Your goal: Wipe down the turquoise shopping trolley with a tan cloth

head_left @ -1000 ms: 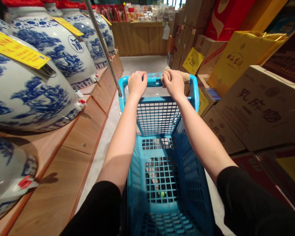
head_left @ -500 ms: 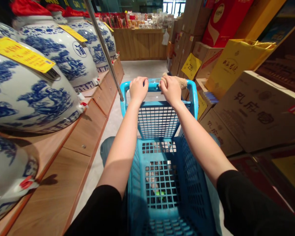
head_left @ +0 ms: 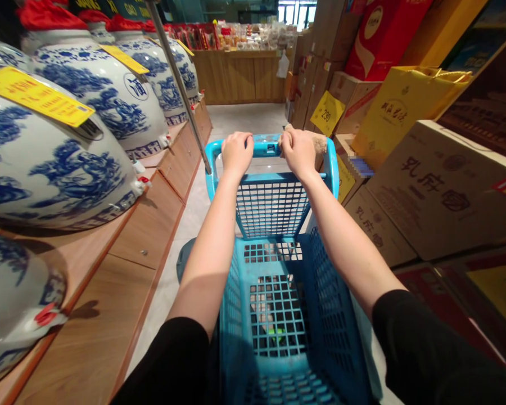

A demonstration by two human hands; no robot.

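Observation:
A blue plastic shopping cart (head_left: 274,253) stands in front of me, its basket a grid of openings. My left hand (head_left: 236,153) is wrapped over the left end of the cart's handle bar (head_left: 263,149). Toward the right end of that bar, my right hand (head_left: 299,152) is closed on a tan cloth (head_left: 320,143) and presses it against the handle. Part of the cloth is hidden under my fingers. A thin metal pole (head_left: 179,84) rises from the cart's left side.
Large blue-and-white jars (head_left: 84,180) with red covers line a wooden cabinet (head_left: 130,253) on the left. Cardboard boxes (head_left: 438,197) and a yellow gift bag (head_left: 398,115) are stacked at the right. A counter (head_left: 240,76) with packaged goods stands at the aisle's far end.
My right hand has slid a little to the right along the handle with the cloth. My left hand stays at its place on the bar.

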